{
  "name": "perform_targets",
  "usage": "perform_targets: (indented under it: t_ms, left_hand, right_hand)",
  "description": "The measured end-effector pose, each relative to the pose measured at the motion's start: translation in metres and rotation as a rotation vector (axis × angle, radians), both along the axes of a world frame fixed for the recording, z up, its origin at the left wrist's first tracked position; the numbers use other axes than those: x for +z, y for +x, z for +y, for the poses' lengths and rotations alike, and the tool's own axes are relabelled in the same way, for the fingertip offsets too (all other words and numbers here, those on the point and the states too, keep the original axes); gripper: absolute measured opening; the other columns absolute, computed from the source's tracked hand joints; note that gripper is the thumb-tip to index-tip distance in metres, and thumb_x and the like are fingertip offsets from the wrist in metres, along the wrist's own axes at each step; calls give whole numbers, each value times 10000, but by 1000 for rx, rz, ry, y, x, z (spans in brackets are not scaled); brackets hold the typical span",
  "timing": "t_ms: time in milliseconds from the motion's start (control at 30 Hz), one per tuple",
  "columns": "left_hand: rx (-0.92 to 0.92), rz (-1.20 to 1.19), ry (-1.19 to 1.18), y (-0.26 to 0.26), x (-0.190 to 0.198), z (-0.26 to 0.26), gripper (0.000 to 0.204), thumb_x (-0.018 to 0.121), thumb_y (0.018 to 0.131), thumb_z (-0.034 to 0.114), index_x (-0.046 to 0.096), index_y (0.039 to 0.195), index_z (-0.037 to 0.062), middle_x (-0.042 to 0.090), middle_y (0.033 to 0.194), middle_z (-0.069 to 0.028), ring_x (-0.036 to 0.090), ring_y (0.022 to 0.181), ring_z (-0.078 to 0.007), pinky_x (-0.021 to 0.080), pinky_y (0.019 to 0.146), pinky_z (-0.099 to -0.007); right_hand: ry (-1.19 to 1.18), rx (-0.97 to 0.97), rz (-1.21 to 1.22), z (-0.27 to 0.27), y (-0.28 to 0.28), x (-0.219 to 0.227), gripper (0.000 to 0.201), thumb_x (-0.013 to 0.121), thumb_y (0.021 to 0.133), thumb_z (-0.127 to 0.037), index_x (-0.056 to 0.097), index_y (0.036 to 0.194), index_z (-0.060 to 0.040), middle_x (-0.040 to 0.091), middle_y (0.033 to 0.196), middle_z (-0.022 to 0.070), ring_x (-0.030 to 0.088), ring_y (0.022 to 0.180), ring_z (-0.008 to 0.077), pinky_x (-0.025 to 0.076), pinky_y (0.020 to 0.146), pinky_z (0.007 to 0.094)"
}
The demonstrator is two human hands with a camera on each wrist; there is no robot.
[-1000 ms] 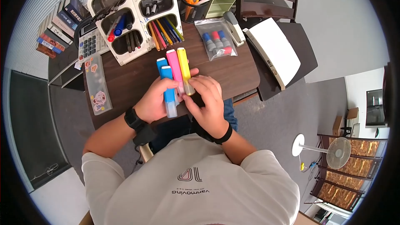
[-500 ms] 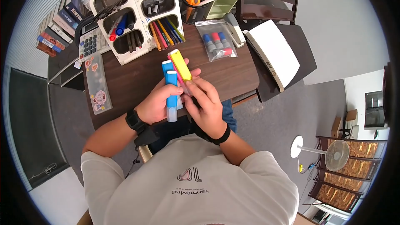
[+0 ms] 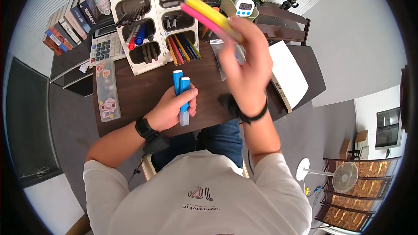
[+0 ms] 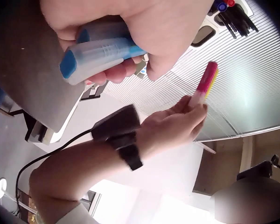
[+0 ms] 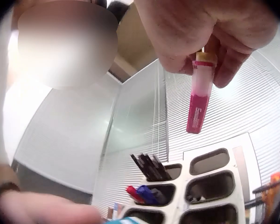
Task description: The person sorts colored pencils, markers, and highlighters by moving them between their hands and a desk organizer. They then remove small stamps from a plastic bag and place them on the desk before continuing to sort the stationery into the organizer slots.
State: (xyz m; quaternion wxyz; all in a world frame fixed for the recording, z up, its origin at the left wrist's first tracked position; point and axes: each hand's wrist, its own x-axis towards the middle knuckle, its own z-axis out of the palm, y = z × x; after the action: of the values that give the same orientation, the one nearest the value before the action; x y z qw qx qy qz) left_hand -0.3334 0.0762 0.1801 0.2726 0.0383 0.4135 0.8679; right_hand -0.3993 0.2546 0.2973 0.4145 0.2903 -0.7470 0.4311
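Observation:
My left hand (image 3: 167, 109) grips two blue highlighters (image 3: 185, 89) upright over the desk's front edge, thumb across the nearer one. Their clear ends with blue tips show in the left wrist view, the second blue highlighter (image 4: 102, 31) partly behind the first. Raised high on the right, my right hand (image 3: 251, 58) pinches a pink highlighter (image 3: 202, 19) and a yellow highlighter (image 3: 211, 9) side by side at one end. Both slant toward the upper left, overlapping the organizer in the head view. The right wrist view shows mainly the pink one, below the fingers.
A white organizer (image 3: 140, 68) with pens, markers and coloured pencils stands at the back of the desk. A clear bag (image 3: 217, 54) lies partly behind my right hand. Around these are a white device (image 3: 289, 76), a timer (image 3: 244, 7), a calculator (image 3: 101, 51) and a stickered case (image 3: 106, 91).
My right hand has taken the pink and yellow highlighters away from the left hand, rising up and to the right. The blue pair stays in my left hand.

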Motion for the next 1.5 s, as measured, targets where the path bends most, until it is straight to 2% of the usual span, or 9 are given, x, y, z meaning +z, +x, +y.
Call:
perform_targets:
  t_ms: [100, 200, 367, 700, 867, 967, 1067, 1200, 1500]
  left_hand:
    - [13, -45, 39, -2, 1, 1, 196, 627, 1054, 287, 515, 1054, 125, 567, 821, -15, 574, 728, -145, 490, 707, -346]
    - [9, -68, 69, -3, 1, -1, 191, 629, 1052, 287, 521, 1040, 130, 571, 836, -12, 576, 745, -146, 491, 725, -347]
    - [-3, -71, 70, -3, -1, -1, 192, 637, 1046, 294, 546, 1056, 126, 583, 844, -14, 591, 759, -150, 498, 732, -355]
    - [-43, -180, 132, -4, -7, -5, 219, 628, 994, 227, 582, 1168, 102, 640, 962, -69, 642, 884, -204, 542, 848, -412]
    - [-70, -200, 227, -5, -10, -6, 254, 611, 1012, 239, 566, 1205, 80, 668, 1057, -102, 676, 983, -235, 563, 932, -464]
    - [-33, -178, 280, -1, -13, -1, 251, 564, 1064, 240, 544, 1259, 83, 674, 1136, -122, 678, 1054, -256, 552, 986, -475]
    - [39, -124, 349, -2, -19, 6, 254, 509, 1110, 234, 512, 1316, 85, 655, 1254, -153, 650, 1176, -279, 539, 1020, -469]
    - [52, -43, 251, 4, -11, 5, 309, 509, 1114, 266, 482, 1367, 91, 605, 1398, -165, 553, 1357, -332, 500, 1074, -492]
    - [-9, 65, 135, 7, -7, 7, 330, 437, 1136, 300, 444, 1426, 143, 597, 1432, -166, 513, 1408, -312, 525, 992, -470]
  right_hand:
    - [178, -14, 186, -38, -48, 14, 277, 734, 817, 10, 655, 1082, -15, 695, 1054, 163, 649, 966, 381, 541, 857, 455]
    - [247, 40, 168, -68, -79, 9, 225, 710, 848, -29, 649, 1063, -8, 686, 981, 173, 651, 930, 375, 540, 842, 459]
    - [291, 171, 31, -90, -100, 0, 421, 771, 846, -105, 625, 1224, 7, 695, 1079, 194, 658, 1023, 401, 541, 894, 460]
    - [359, 184, 67, -86, -106, 0, 403, 769, 824, -52, 642, 1206, -15, 683, 1151, 176, 657, 1022, 391, 547, 887, 460]
    - [329, 101, 59, -56, -39, 11, 428, 803, 833, -95, 664, 1233, -36, 689, 1137, 159, 642, 1039, 375, 506, 928, 456]
    - [182, 202, -203, -20, 25, -15, 243, 800, 831, -28, 724, 1061, -29, 713, 949, 106, 652, 819, 276, 515, 755, 369]
    - [198, 230, -253, 10, 66, -62, 278, 829, 800, -40, 726, 1058, -39, 703, 885, 89, 605, 693, 228, 501, 649, 347]
    - [221, 155, -558, 16, 110, -99, 514, 867, 809, -168, 665, 1269, -58, 646, 877, 85, 620, 728, 250, 515, 658, 361]
    - [-74, 216, -633, 2, 117, -118, 439, 782, 910, -77, 630, 1320, -46, 682, 988, 119, 676, 817, 229, 558, 696, 331]
